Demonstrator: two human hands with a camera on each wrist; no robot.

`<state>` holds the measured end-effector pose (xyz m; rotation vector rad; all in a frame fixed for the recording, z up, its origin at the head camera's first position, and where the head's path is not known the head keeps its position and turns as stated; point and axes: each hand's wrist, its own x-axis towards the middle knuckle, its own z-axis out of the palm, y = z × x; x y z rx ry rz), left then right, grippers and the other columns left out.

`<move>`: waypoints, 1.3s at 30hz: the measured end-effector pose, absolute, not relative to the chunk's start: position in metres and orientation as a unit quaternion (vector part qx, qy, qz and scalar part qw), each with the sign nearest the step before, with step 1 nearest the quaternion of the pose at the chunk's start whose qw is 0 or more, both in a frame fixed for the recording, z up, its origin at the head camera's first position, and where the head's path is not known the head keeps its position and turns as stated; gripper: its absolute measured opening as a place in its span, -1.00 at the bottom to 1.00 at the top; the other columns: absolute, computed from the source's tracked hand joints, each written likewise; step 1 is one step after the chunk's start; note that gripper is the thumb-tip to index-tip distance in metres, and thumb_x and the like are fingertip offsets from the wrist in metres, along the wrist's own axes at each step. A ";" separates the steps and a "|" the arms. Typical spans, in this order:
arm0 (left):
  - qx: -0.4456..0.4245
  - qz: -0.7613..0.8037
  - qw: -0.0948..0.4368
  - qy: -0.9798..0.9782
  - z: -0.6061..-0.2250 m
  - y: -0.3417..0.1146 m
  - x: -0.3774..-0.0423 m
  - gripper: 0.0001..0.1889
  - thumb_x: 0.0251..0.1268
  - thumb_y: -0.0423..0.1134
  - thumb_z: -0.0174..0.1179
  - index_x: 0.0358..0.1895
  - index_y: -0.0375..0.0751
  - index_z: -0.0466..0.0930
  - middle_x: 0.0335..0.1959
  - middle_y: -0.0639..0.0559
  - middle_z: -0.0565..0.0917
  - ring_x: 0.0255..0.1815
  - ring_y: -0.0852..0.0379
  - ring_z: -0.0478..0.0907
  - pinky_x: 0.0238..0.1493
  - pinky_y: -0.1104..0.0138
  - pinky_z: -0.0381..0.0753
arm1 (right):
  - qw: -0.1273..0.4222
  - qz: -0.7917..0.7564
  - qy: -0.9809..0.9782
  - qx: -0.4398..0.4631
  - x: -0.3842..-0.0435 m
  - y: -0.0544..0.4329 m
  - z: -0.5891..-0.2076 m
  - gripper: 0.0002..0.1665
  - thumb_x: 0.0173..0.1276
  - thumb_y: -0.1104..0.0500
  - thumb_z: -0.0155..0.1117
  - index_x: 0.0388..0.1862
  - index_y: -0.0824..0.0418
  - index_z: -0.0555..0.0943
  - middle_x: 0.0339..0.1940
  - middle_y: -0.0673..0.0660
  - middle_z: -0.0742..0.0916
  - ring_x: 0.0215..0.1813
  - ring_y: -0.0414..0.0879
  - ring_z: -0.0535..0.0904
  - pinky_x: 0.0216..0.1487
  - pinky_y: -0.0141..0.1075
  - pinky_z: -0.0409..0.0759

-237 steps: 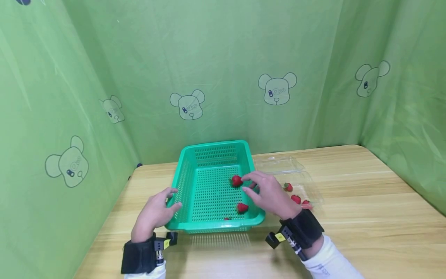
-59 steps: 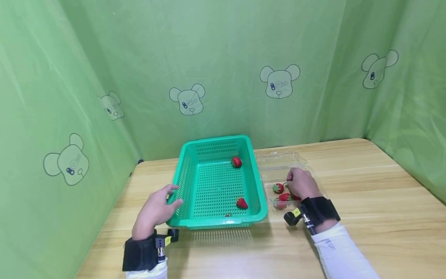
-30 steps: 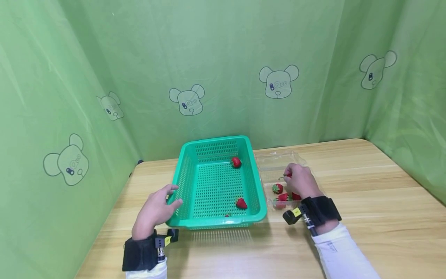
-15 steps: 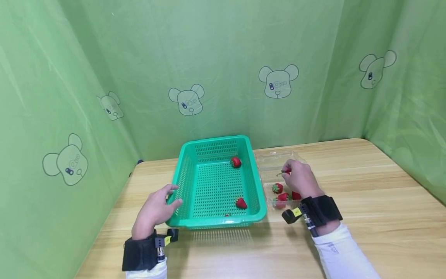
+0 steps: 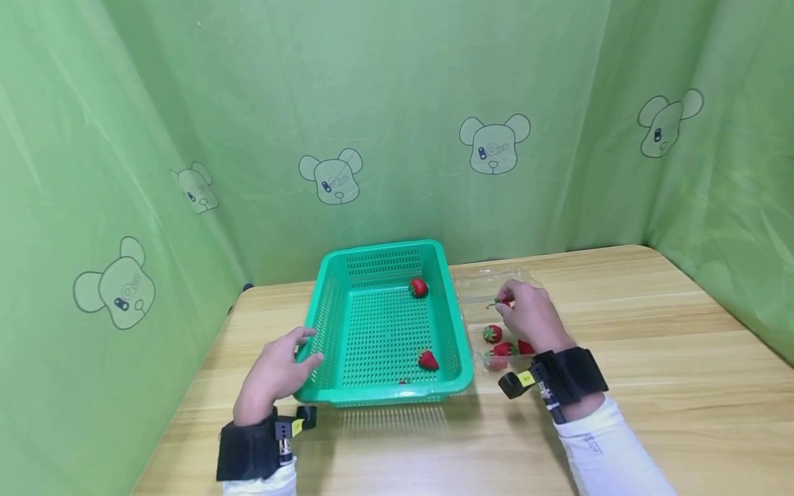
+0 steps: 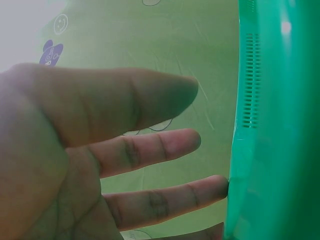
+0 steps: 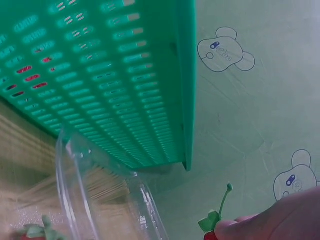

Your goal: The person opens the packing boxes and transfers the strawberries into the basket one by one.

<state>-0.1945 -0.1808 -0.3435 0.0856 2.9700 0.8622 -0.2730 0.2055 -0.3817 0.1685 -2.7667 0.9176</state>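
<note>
A green plastic basket (image 5: 386, 393) with slotted sides stands on the table, with a few strawberries inside, one strawberry (image 5: 418, 287) near its far right corner and another strawberry (image 5: 428, 360) nearer the front. My left hand (image 5: 276, 372) is at the basket's left side, fingers extended and spread; a fingertip (image 6: 220, 187) meets the rim in the left wrist view. Over the clear plastic box, my right hand (image 5: 532, 315) pinches a strawberry (image 5: 504, 303) between thumb and fingers. Its green leaves and long stem (image 7: 223, 202) show in the right wrist view; most of the red fruit is hidden there.
The hinged clear box (image 5: 480, 284) lies open to the right of the basket, its lid folded back. Several strawberries (image 5: 493, 334) sit in its near half. A green curtain (image 5: 397, 138) hangs behind the wooden table (image 5: 639, 358) and along both sides.
My right hand has gone from over the basket to the clear box, taken hold of a strawberry and drawn it up and slightly left. The left hand has stayed at the basket.
</note>
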 end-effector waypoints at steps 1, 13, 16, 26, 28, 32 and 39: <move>0.027 0.279 0.024 0.960 -0.343 -0.181 -0.195 -0.48 0.39 -0.19 0.16 0.36 -0.25 0.35 0.27 -0.28 0.47 0.28 -0.33 0.36 0.18 -0.18 0.39 | 0.111 0.313 -0.942 0.058 -0.272 0.205 -0.381 -0.91 0.32 0.33 0.26 -0.23 0.34 0.56 -0.22 0.32 0.68 -0.28 0.13 0.55 -0.29 -0.07 0.52; 0.023 0.283 0.024 0.958 -0.342 -0.179 -0.197 -0.47 0.38 -0.19 0.16 0.37 -0.25 0.33 0.27 -0.29 0.46 0.26 -0.32 0.38 0.15 -0.17 0.43 | 0.118 0.326 -0.936 0.066 -0.268 0.198 -0.373 -0.88 0.31 0.33 0.27 -0.20 0.33 0.55 -0.26 0.29 0.67 -0.35 0.07 0.54 -0.42 -0.17 0.51; 0.022 0.284 0.025 0.958 -0.342 -0.179 -0.197 -0.47 0.39 -0.19 0.16 0.37 -0.25 0.34 0.28 -0.29 0.46 0.27 -0.32 0.37 0.16 -0.17 0.42 | 0.117 0.330 -0.934 0.069 -0.266 0.195 -0.372 -0.88 0.31 0.34 0.27 -0.20 0.33 0.55 -0.25 0.29 0.68 -0.36 0.06 0.55 -0.42 -0.18 0.52; 0.027 0.280 0.025 0.959 -0.341 -0.180 -0.195 -0.48 0.39 -0.20 0.16 0.36 -0.26 0.34 0.27 -0.29 0.46 0.29 -0.33 0.35 0.17 -0.18 0.40 | 0.125 0.330 -0.932 0.078 -0.260 0.189 -0.368 -0.87 0.31 0.33 0.29 -0.18 0.32 0.56 -0.23 0.28 0.68 -0.38 0.02 0.57 -0.41 -0.20 0.53; 0.026 0.281 0.026 0.959 -0.341 -0.180 -0.195 -0.47 0.39 -0.19 0.16 0.37 -0.25 0.34 0.28 -0.28 0.46 0.29 -0.33 0.35 0.18 -0.18 0.40 | 0.125 0.331 -0.932 0.080 -0.259 0.187 -0.367 -0.86 0.32 0.32 0.29 -0.17 0.33 0.56 -0.22 0.29 0.68 -0.40 0.00 0.55 -0.43 -0.22 0.53; 0.025 0.281 0.026 0.959 -0.342 -0.180 -0.195 -0.47 0.39 -0.19 0.16 0.37 -0.25 0.33 0.28 -0.28 0.45 0.29 -0.33 0.35 0.18 -0.18 0.40 | 0.132 0.330 -0.931 0.087 -0.257 0.184 -0.365 -0.86 0.31 0.33 0.29 -0.18 0.33 0.56 -0.22 0.29 0.69 -0.43 -0.01 0.52 -0.47 -0.24 0.48; 0.026 0.281 0.024 0.959 -0.344 -0.180 -0.196 -0.47 0.38 -0.19 0.17 0.37 -0.25 0.34 0.28 -0.28 0.46 0.29 -0.32 0.35 0.18 -0.17 0.40 | 0.144 0.333 -0.927 0.098 -0.255 0.180 -0.365 -0.88 0.29 0.35 0.30 -0.21 0.32 0.57 -0.29 0.26 0.69 -0.46 -0.01 0.49 -0.53 -0.26 0.44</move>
